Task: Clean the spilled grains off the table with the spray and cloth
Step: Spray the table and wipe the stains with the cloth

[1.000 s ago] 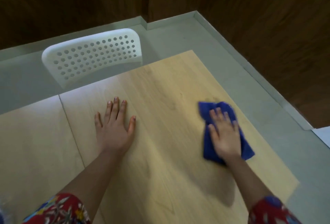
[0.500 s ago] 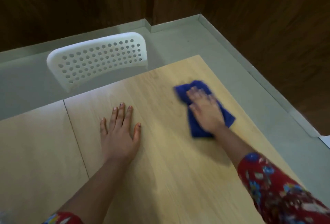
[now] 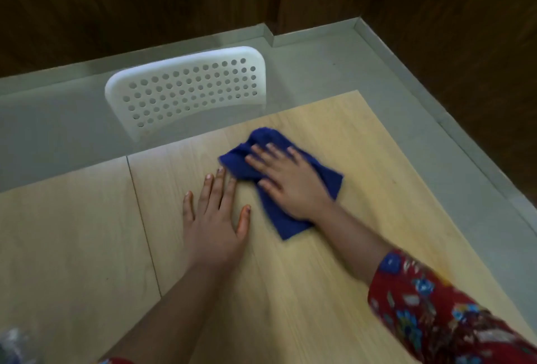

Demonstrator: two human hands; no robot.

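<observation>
A blue cloth point(image 3: 263, 143) lies crumpled on the light wooden table point(image 3: 363, 137), near its far edge. My right hand point(image 3: 287, 180) presses flat on top of the cloth, fingers spread and pointing left. My left hand point(image 3: 213, 218) rests flat on the bare table just left of the cloth, fingers apart, its fingertips almost touching the cloth's near-left edge. I see no grains on the wood. No spray bottle shows clearly; a blurred clear object point(image 3: 13, 343) sits at the bottom-left corner.
A white perforated chair back point(image 3: 186, 87) stands against the table's far edge. A seam point(image 3: 142, 218) splits the tabletop left of my left hand. Grey floor and dark wood walls surround the table's right and far sides.
My right hand has swept the cloth from the table's right side toward the far edge and left, ending next to my left hand. The left hand has stayed flat in place.
</observation>
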